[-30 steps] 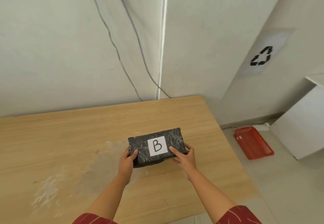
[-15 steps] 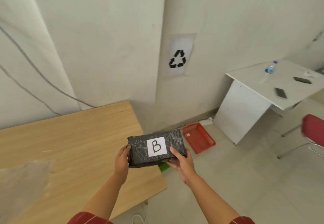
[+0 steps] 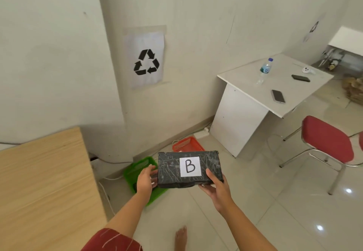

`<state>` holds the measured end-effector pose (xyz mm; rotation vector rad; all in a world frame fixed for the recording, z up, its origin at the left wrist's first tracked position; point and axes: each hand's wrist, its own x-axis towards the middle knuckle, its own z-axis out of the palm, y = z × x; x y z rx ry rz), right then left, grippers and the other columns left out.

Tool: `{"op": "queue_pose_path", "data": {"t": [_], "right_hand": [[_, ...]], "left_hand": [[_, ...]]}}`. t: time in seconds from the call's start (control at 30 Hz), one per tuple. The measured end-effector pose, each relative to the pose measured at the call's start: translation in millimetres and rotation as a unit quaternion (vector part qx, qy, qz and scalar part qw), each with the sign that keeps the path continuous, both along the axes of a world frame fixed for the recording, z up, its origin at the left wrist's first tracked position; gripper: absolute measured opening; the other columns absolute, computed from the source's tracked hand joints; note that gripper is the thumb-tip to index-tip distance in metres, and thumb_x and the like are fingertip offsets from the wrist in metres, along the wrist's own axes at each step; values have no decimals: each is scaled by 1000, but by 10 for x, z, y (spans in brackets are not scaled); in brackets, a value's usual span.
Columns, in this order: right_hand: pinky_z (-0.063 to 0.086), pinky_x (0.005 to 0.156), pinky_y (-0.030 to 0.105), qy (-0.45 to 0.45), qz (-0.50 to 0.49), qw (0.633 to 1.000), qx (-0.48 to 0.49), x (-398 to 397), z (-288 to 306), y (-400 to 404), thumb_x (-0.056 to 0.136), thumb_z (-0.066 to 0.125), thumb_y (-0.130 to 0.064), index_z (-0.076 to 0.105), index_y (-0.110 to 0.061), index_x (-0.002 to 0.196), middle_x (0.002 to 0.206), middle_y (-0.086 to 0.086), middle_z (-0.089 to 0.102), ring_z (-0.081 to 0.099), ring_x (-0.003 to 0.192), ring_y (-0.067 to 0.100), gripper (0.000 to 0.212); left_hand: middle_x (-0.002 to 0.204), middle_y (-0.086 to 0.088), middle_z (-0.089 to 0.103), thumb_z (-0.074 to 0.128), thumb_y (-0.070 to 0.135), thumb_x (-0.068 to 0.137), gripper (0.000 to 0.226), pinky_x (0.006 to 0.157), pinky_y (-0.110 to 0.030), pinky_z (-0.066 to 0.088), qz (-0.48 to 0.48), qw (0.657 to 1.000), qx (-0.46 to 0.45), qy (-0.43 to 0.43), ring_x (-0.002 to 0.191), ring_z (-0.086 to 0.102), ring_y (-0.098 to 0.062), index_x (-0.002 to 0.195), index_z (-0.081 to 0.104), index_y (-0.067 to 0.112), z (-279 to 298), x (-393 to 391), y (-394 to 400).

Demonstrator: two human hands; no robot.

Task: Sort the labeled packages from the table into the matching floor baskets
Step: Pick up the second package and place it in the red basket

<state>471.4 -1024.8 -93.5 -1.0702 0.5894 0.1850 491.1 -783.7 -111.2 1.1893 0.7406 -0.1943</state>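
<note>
A black wrapped package (image 3: 169, 170) with a white label marked "B" is held in the air over the floor, clear of the wooden table (image 3: 43, 176). My left hand (image 3: 145, 179) grips its left end and my right hand (image 3: 215, 184) grips its right end from below. Beneath and behind it lie two floor baskets by the wall: a green basket (image 3: 137, 169), partly hidden by my left hand and the package, and a red basket (image 3: 186, 145) farther back, its near part hidden by the package. No labels show on the baskets.
A white desk (image 3: 245, 117) at the right carries a water bottle (image 3: 265, 69) and two phones. A red chair (image 3: 327, 144) stands beside it. Cables and a power strip (image 3: 204, 131) run along the wall base. My bare foot (image 3: 180, 238) is on the tiled floor.
The view has swung right, away from the wooden table. The package has left the tabletop and now hangs over the floor above the green and red baskets, still in both hands.
</note>
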Motion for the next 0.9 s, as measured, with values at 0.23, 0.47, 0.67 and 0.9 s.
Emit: {"op": "queue_pose_path", "data": {"t": [0.23,0.47,0.67,0.9], "right_hand": [[61,79,44,47,21,998,-32,1234,-167,-864,78,79,-15,49,-7,133,127,23,60,64,111,41,63],[52,94,49,80,38,995,-43,2317,-341,-1540,82,74,-12,48,-6,133,131,22,58,62,113,41,58],[55,88,46,134,85,986,-51,3331,-751,-1972,80,75,-12,48,-8,134,127,22,61,63,110,42,60],[64,64,40,183,134,972,-63,4326,-1603,-2216,82,75,-10,52,-12,134,119,21,66,66,105,42,57]], "left_hand": [[128,-19,61,42,19,98,30,76,-36,44,-2,996,21,84,93,56,-30,120,56,4,-322,1100,-615],[102,-7,64,48,20,96,21,67,-32,43,0,992,29,123,73,56,-19,109,60,9,-466,1907,-1071],[97,-6,64,47,18,97,18,73,-34,44,89,983,20,160,74,56,-20,106,59,9,-848,2446,-1413],[99,-8,62,47,17,96,16,63,-29,41,177,962,2,210,72,54,-19,105,58,9,-1648,3031,-1893]]}}
